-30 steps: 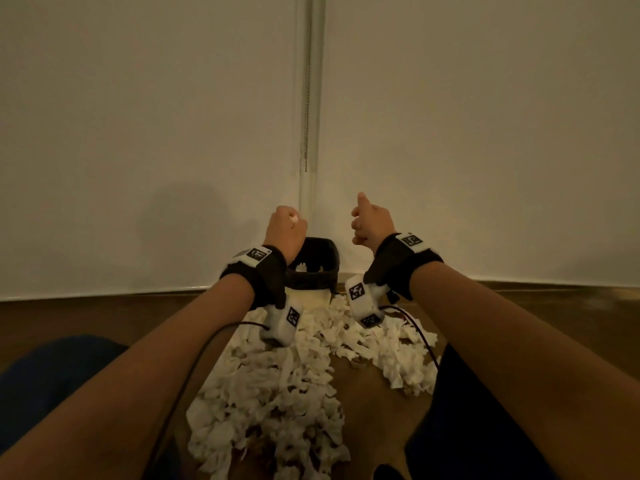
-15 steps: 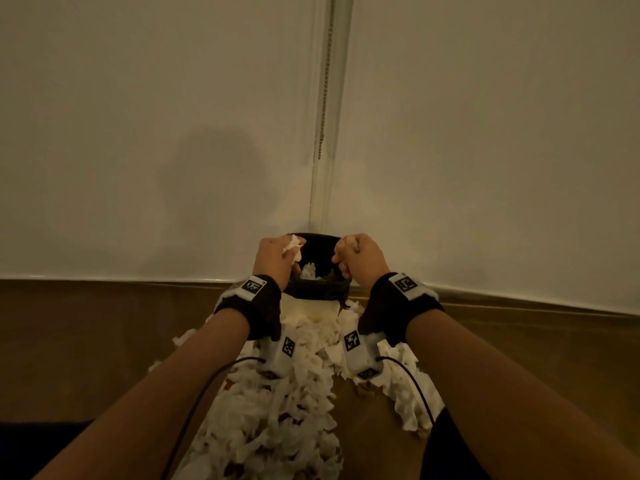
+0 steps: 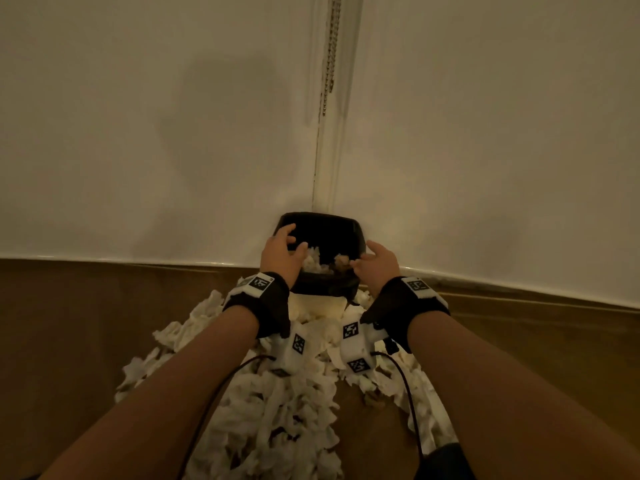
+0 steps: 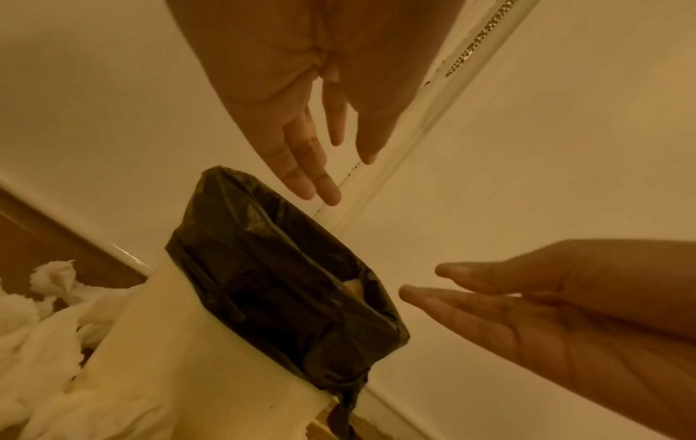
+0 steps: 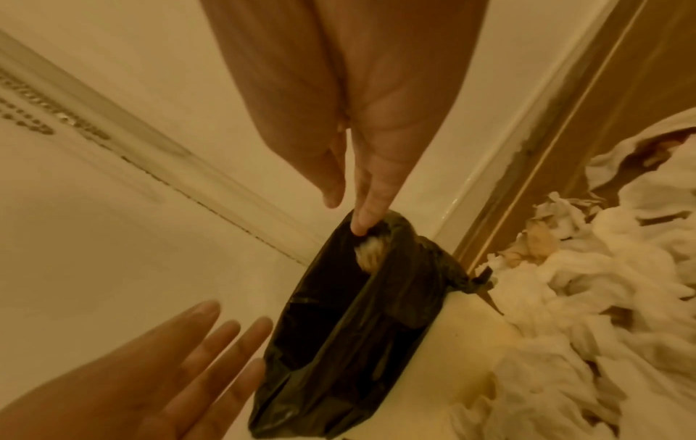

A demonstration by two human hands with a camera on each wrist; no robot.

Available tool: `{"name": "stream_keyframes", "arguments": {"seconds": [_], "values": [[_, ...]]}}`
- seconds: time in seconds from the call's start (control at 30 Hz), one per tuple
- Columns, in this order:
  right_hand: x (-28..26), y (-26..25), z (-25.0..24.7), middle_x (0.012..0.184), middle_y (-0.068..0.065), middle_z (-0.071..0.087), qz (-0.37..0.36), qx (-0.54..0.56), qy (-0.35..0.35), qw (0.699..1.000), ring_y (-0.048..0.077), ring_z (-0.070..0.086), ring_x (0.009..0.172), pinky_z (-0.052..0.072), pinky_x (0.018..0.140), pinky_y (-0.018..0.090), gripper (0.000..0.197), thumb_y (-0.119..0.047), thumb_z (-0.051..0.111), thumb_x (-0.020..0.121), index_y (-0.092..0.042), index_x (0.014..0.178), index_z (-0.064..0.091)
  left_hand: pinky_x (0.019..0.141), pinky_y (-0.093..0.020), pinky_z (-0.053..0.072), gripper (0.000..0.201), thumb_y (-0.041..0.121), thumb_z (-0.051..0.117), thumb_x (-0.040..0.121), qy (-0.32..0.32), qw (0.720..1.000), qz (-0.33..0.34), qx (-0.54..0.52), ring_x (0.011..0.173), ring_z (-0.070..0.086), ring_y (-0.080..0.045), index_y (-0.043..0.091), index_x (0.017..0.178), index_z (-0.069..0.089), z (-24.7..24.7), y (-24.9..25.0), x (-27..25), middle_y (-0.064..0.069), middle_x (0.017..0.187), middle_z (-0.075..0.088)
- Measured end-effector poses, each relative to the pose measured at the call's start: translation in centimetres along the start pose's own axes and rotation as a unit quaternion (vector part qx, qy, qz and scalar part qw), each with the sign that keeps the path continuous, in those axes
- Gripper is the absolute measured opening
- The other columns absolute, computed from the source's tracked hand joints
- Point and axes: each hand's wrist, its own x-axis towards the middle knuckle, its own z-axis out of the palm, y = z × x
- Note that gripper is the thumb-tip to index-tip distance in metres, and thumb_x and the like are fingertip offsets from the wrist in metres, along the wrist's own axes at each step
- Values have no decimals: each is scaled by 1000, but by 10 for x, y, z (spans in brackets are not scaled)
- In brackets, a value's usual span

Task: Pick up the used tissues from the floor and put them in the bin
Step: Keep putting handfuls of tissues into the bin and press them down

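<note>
Black-lined bin (image 3: 320, 233) at 12 o'clock, tissues inside. My left hand (image 3: 281, 256) and right hand (image 3: 375, 265) over its mouth, fingers spread, holding nothing. Tissue pile (image 3: 277, 420) on floor at 6 o'clock.

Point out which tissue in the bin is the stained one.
The brownish crumpled tissue on the right side of the bin, just off the right hand fingertips. The tissues near the left hand look plain white.
</note>
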Motion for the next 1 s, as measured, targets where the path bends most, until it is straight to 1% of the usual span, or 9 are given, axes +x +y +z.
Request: {"name": "stream_keyframes", "arguments": {"seconds": [0.13, 0.3, 0.4, 0.47, 0.6, 0.67, 0.73, 0.9, 1.0], "values": [[11, 16, -7, 128, 21, 55, 29, 34, 8, 999, 36, 57, 116, 48, 99, 46, 49, -2, 56, 86, -9, 134, 46, 87, -35, 52, 33, 15, 44, 97, 18, 999, -1, -38, 95, 62, -20, 20, 129, 50, 0, -15, -6, -6, 119, 55], [0, 11, -14, 111, 20, 63, 34, 69, -20, 997, 33, 63, 100, 54, 89, 37, 33, 0, 49, 91, 1, 123, 54, 56, -7, 43, 28, 7, 40, 95, -45, 999, 10, -12, 67, 57, -7, 23, 103, 62, 0, -35, -33, 5, 87, 61], [-20, -2, -20, 79, 17, 58, 45, 83, -56, 994, 26, 58, 69, 55, 56, 21, 21, 6, 36, 96, 4, 97, 57, 57, -13, 46, 28, 8, 40, 95, -102, 994, -6, 25, 64, 57, -6, 21, 99, 63, 0, -43, -58, 5, 84, 63], [-33, -14, -23, 71, 14, 55, 67, 94, -75, 991, 23, 55, 61, 51, 54, 23, 29, 2, 33, 98, -2, 78, 53, 66, -26, 54, 27, 9, 39, 95, -137, 989, -22, 45, 67, 58, -8, 20, 98, 63, -1, -46, -76, 3, 85, 63], [-64, -31, -28, 38, 14, 56, 80, 124, -94, 985, 33, 59, 47, 53, 59, 18, 34, -1, 18, 101, 2, 102, 52, 60, -24, 51, 24, 11, 42, 94, -189, 975, -38, 108, 67, 59, -6, 23, 97, 62, -5, -51, -110, 7, 83, 63], [-78, -25, -21, 50, 13, 61, 88, 147, -97, 980, 35, 67, 65, 54, 69, 20, 33, -2, 29, 100, 11, 125, 47, 64, -20, 48, 23, 12, 44, 93, -211, 966, -43, 142, 69, 60, -6, 24, 100, 62, -4, -52, -127, 7, 85, 64], [-90, -5, -11, 77, 11, 62, 61, 95, -74, 991, 31, 69, 85, 54, 71, 29, 31, -3, 46, 94, 7, 122, 53, 63, -18, 47, 21, 13, 46, 93, -230, 960, -58, 149, 71, 60, -7, 22, 102, 63, -4, -56, -143, 4, 88, 66], [-119, 93, 8, 79, 7, 61, 171, 67, -84, 979, 20, 61, 71, 52, 62, 31, 27, -14, 49, 96, 3, 115, 58, 73, -24, 48, 19, 23, 52, 93, -300, 927, -64, 215, 92, 60, -16, 21, 109, 62, -2, -72, -187, -2, 104, 66], [-143, 159, 17, 104, 10, 67, 197, -33, -144, 969, 17, 63, 77, 54, 64, 29, 32, -15, 57, 91, -3, 121, 59, 73, -23, 45, 21, 26, 54, 92, -342, 900, -75, 259, 95, 60, -17, 21, 111, 63, 2, -87, -211, -2, 109, 65]]}}
